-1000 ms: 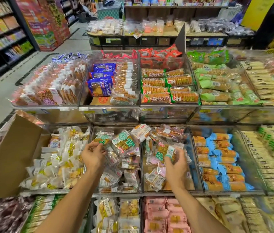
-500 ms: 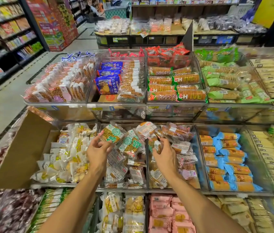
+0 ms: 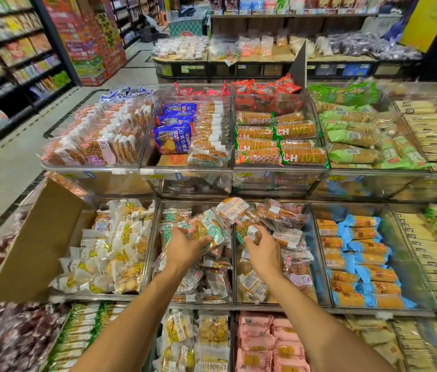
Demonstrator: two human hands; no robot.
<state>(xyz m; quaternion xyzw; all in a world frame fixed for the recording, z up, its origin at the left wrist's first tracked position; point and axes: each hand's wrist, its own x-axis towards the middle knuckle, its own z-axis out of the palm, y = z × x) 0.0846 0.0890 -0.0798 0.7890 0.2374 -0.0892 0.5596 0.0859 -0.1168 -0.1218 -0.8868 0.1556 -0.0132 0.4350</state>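
Nearest tier: pink packets (image 3: 265, 342) lie below the forearms, packed to the bin edges.

Middle tier: the left hand (image 3: 185, 245) is over the second bin, with its fingers curled round a bunch of green-labelled packets (image 3: 209, 229) that is lifted above the heap. The right hand (image 3: 263, 251) is over the next bin, its fingers closed on one orange-filled packet (image 3: 250, 232) just above the pile. A clear divider wall (image 3: 234, 267) stands between the two hands. Both bins are heaped at the back and lower toward the front rim.

To the left, a cardboard box (image 3: 37, 237) leans open against the end bin. To the right, blue-wrapped rolls (image 3: 359, 259) lie in rows.

The upper-tier bins (image 3: 185, 171) overhang the rear edge, which limits headroom there.

Beyond, the aisle floor (image 3: 2, 167) lies open on the left. A far display table (image 3: 252, 67) closes off the view.
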